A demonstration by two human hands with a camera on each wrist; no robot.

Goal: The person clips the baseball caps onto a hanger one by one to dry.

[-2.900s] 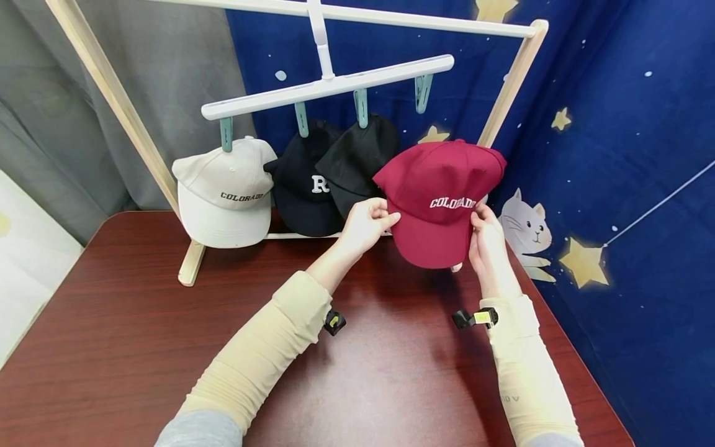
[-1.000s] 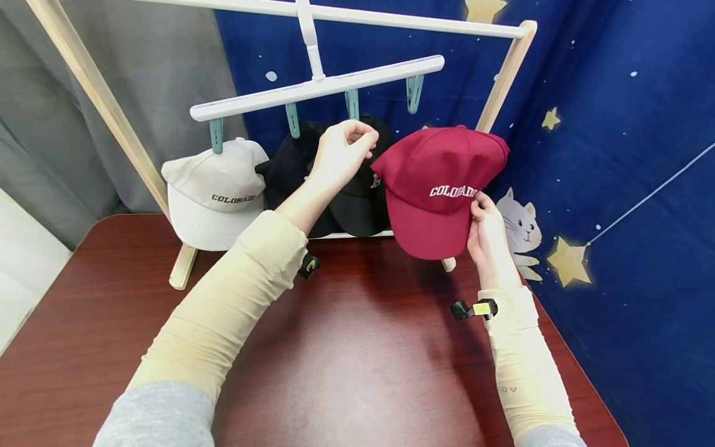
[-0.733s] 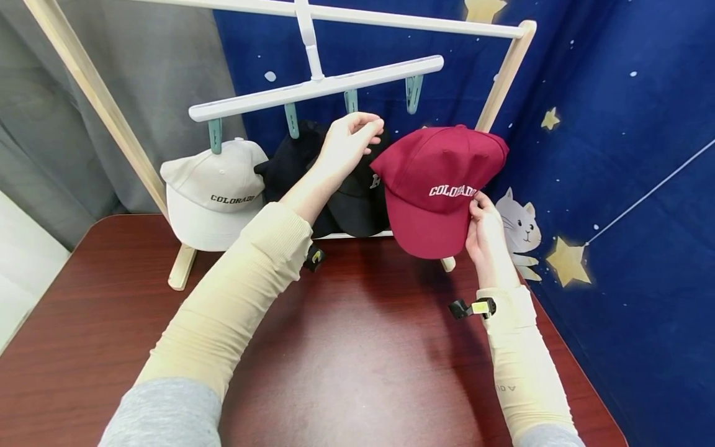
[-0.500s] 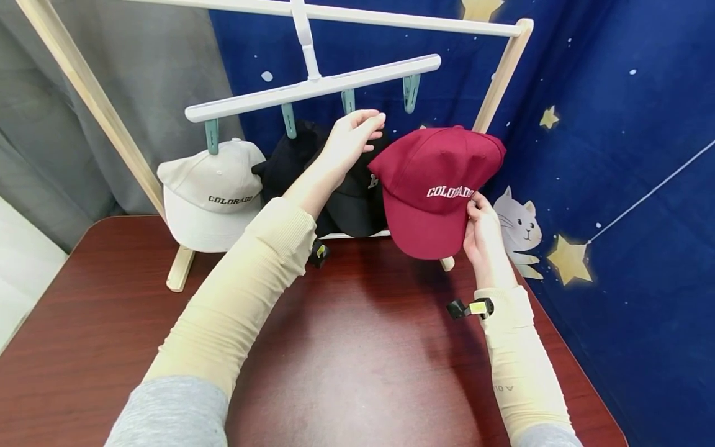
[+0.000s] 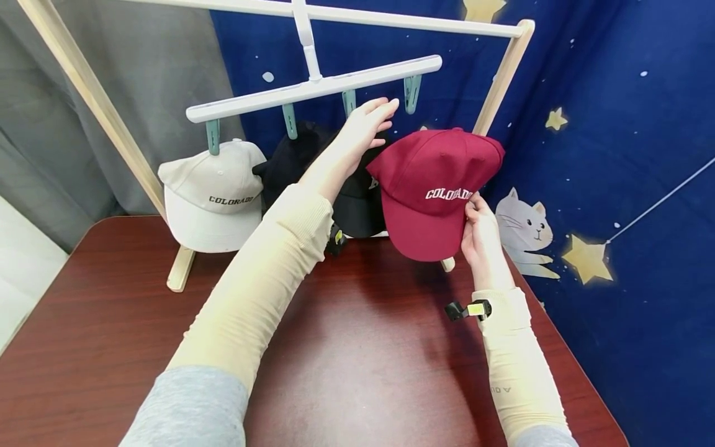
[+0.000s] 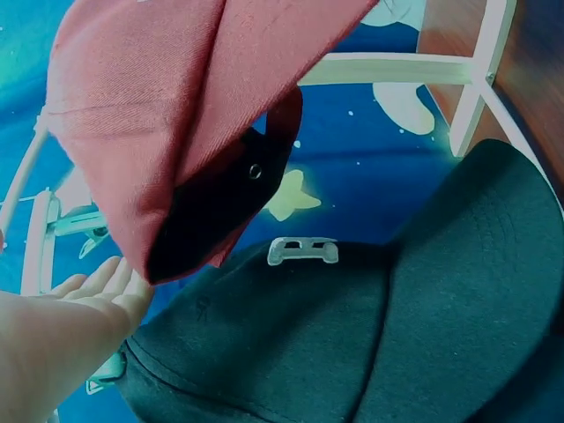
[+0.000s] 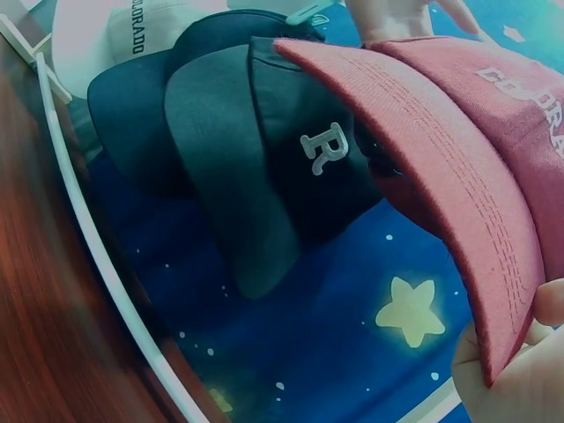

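A dark red baseball cap (image 5: 436, 174) lettered COLORADO is held up right of the others, my right hand (image 5: 481, 234) pinching the side of its brim. In the right wrist view the thumb and fingers grip that brim (image 7: 458, 194). My left hand (image 5: 363, 133) is raised with fingers spread, below the hanger bar and left of the rightmost green clip (image 5: 412, 94), which carries nothing. Behind the left hand hangs a black cap (image 5: 357, 208), partly covered, its letter R (image 7: 324, 148) showing in the right wrist view. The left wrist view shows the left fingers close beside the red cap (image 6: 132, 132).
A white hanger bar (image 5: 335, 82) hangs tilted from a wooden rack (image 5: 505, 81). A cream cap (image 5: 215, 198) and another black cap (image 5: 290, 155) hang on its left. The brown table (image 5: 346, 347) lies beneath; a blue curtain (image 5: 631, 155) stands behind.
My left hand let go of the red cap's left side, rose beside the hanging black cap, then shifted right toward the rightmost clip as its fingers spread. My right hand keeps holding the red cap.
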